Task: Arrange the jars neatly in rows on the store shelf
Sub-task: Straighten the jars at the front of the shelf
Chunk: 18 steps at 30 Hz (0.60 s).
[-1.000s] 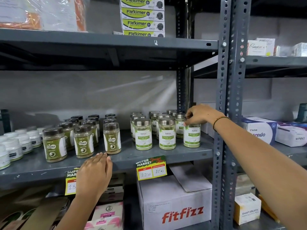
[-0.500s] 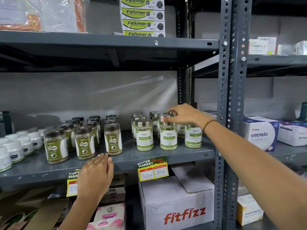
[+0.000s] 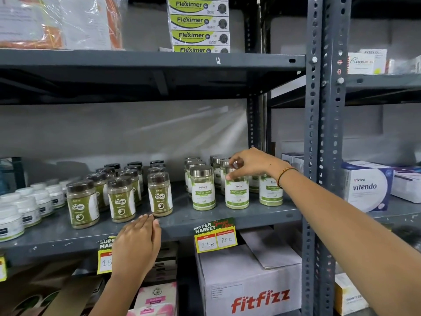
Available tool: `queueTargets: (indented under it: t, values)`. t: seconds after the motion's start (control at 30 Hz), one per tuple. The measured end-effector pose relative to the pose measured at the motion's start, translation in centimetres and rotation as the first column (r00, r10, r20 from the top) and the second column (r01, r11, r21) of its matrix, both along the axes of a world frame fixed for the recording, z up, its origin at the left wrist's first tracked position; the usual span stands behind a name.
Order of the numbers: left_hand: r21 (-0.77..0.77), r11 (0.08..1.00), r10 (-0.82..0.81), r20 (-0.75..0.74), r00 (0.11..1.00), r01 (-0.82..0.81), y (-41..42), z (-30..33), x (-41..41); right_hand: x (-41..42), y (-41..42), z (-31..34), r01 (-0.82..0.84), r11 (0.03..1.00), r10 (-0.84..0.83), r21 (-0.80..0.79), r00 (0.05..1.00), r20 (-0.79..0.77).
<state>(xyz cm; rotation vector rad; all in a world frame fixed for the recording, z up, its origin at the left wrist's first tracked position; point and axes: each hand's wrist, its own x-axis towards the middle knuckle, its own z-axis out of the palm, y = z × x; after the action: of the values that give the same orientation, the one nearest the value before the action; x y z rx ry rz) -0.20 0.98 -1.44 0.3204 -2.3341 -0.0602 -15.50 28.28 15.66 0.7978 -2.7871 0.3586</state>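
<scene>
Silver-lidded Moringa Leaves jars stand in rows on the grey metal shelf [image 3: 227, 216]. My right hand [image 3: 252, 162] grips the lid of the middle front jar [image 3: 237, 193] with its fingertips. Another front jar [image 3: 203, 190] stands to its left, and a third [image 3: 270, 193] to its right is partly behind my wrist. Left of them, brown-lidded Gaska jars [image 3: 160, 196] stand in rows. My left hand [image 3: 137, 244] rests flat with its fingers together on the shelf's front edge, holding nothing.
White-lidded jars [image 3: 27, 208] fill the shelf's left end. Price tags [image 3: 215, 236] hang from the edge. A fitfizz carton [image 3: 250, 288] sits below. A perforated steel upright [image 3: 321, 156] stands right of my arm, with Vitendo boxes [image 3: 366, 185] beyond it. Fleximer boxes [image 3: 199, 23] are stacked above.
My right hand has moved left from the right-hand front jar to the middle front jar and closed on its lid. My left hand has stayed on the shelf edge.
</scene>
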Motion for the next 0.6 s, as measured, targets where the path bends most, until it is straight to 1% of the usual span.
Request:
queueTargets:
  t: [0.07, 0.13, 0.2, 0.27, 0.33, 0.43, 0.53, 0.6]
  values:
    - [-0.003, 1.000, 0.007, -0.002, 1.000, -0.007, 0.0, 0.0, 0.0, 0.2, -0.3, 0.1, -0.006, 1.000, 0.006, -0.003, 1.000, -0.023]
    - [-0.002, 1.000, 0.010, -0.007, 1.000, -0.010, -0.1, 0.0, -0.1, 0.7, -1.1, 0.3, -0.026, 0.997, 0.018, -0.069, 0.992, -0.126]
    - [0.006, 1.000, 0.012, -0.004, 1.000, -0.012, -0.1, 0.1, -0.2, 1.3, -2.7, 0.4, -0.099, 0.980, 0.057, -0.173, 0.971, -0.232]
    - [0.006, 1.000, 0.011, 0.003, 1.000, -0.011, -0.1, 0.1, -0.2, 1.9, -5.3, 0.4, -0.206, 0.955, 0.146, -0.212, 0.953, -0.267]
    - [0.000, 1.000, 0.010, 0.010, 1.000, -0.010, -0.1, 0.1, -0.2, 2.6, -8.1, 0.1, -0.285, 0.943, 0.241, -0.171, 0.941, -0.239]
    - [-0.010, 1.000, 0.018, 0.013, 1.000, -0.018, 0.0, 0.2, -0.1, 3.6, -12.3, -0.6, -0.351, 0.932, 0.327, -0.087, 0.922, -0.207]
    - [-0.006, 1.000, 0.020, 0.015, 1.000, -0.020, 0.0, 0.2, -0.1, 4.0, -15.2, -1.3, -0.380, 0.925, 0.373, -0.016, 0.914, -0.156]
    - [-0.001, 1.000, 0.017, 0.021, 1.000, -0.017, -0.1, 0.2, -0.2, 4.1, -16.3, -1.8, -0.375, 0.927, 0.372, 0.000, 0.922, -0.106]
